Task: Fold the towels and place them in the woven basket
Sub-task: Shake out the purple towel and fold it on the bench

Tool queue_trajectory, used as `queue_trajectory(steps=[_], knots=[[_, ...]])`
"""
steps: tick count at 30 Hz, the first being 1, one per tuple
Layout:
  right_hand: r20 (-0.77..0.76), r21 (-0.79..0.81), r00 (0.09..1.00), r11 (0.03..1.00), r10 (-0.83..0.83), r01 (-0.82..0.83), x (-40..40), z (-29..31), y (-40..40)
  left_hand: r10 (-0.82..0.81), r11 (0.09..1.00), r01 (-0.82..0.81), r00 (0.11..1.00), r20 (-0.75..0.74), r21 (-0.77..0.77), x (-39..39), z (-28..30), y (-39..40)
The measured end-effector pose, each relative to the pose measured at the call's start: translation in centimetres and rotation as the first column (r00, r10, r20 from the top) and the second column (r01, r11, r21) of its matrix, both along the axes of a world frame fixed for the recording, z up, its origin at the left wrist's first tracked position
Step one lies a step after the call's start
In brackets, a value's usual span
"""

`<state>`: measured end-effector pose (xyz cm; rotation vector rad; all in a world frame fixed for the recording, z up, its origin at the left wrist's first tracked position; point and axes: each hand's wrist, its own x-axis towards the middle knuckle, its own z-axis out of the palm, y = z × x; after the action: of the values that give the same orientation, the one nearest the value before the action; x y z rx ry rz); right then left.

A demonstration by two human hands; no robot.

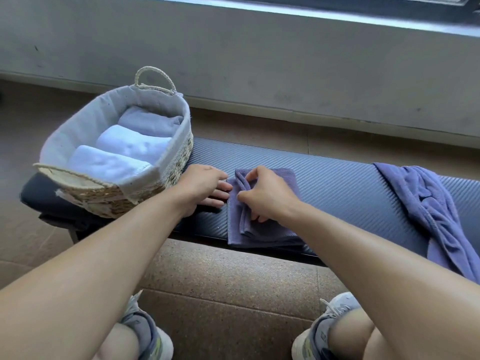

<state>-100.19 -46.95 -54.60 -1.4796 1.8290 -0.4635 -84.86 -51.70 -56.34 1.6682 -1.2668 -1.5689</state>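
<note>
Lying on the padded desk (337, 183), a purple towel (262, 224) is pinched at a raised fold by the closed fingers (250, 175) of the right hand (267, 196). Its left edge is pressed by the left hand (205, 188), fingers flat and open. Three folded towels (124, 149) are held in the woven basket (176, 162) at left; a crumpled purple towel (428, 203) is draped at right.

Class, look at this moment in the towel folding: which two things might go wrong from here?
1. The right hand pinches only a loose flap of the purple towel, whose near edge lies at the bench edge; a tug might undo the fold or drag it off.
2. The woven basket already holds three folded towels and overhangs the bench's end, so pushing another in could tip it.
</note>
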Motion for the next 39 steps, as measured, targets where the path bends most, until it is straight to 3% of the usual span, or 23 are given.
queue_trajectory(steps=[8,13,16,18,21,26,29,31,32,33,36,39], knots=[[-0.022,0.033,0.997,0.997,0.072,-0.071,1.2,-0.5,0.1,-0.029,0.998,0.034,0.996,0.089,-0.052,-0.1,0.1,-0.2],[0.136,0.137,0.99,0.989,0.044,-0.063,0.4,1.8,0.2,-0.045,0.994,0.059,0.989,0.144,-0.094,-0.4,-0.4,-0.2],[-0.228,-0.182,0.971,0.983,-0.065,0.023,-1.6,2.2,-0.2,-0.032,0.989,0.062,0.977,0.212,-0.135,-0.8,-0.7,-0.1],[-0.403,-0.333,0.912,0.94,-0.072,-0.073,-2.6,1.6,0.0,-0.019,0.988,0.053,0.974,0.224,-0.147,-0.9,-1.0,-0.2],[-0.5,-0.252,0.86,0.933,0.1,-0.256,-3.3,-0.7,0.5,0.005,0.986,0.033,0.974,0.228,-0.163,-0.8,-1.6,-0.5],[-0.547,-0.164,0.806,0.915,0.225,-0.368,-4.3,-3.1,1.5,-0.022,0.968,0.108,0.936,0.35,-0.228,-0.8,-1.5,-0.5],[-0.571,-0.141,0.771,0.892,0.282,-0.43,-4.7,-3.5,1.5,0.049,0.89,0.182,0.873,0.485,-0.419,-1.4,-0.8,0.7],[-0.587,-0.122,0.752,0.886,0.3,-0.448,-4.7,-3.9,1.5,0.091,0.716,0.301,0.855,0.511,-0.63,-2.1,-1.1,2.3],[-0.593,-0.117,0.745,0.883,0.305,-0.455,-4.6,-4.1,1.5,0.053,0.647,0.38,0.842,0.536,-0.661,-2.6,-1.4,3.1],[-0.6,-0.114,0.738,0.88,0.31,-0.462,-4.6,-4.2,1.5,-0.015,0.614,0.47,0.811,0.585,-0.635,-3.0,-1.9,3.8],[-0.606,-0.109,0.725,0.869,0.326,-0.482,-4.9,-4.7,1.5,-0.173,0.609,0.689,0.599,0.782,-0.393,-3.3,-3.8,5.1],[-0.57,-0.117,0.75,0.87,0.337,-0.48,-5.3,-5.1,1.5,-0.184,0.623,0.707,0.547,0.817,-0.334,-3.0,-4.9,5.6]])
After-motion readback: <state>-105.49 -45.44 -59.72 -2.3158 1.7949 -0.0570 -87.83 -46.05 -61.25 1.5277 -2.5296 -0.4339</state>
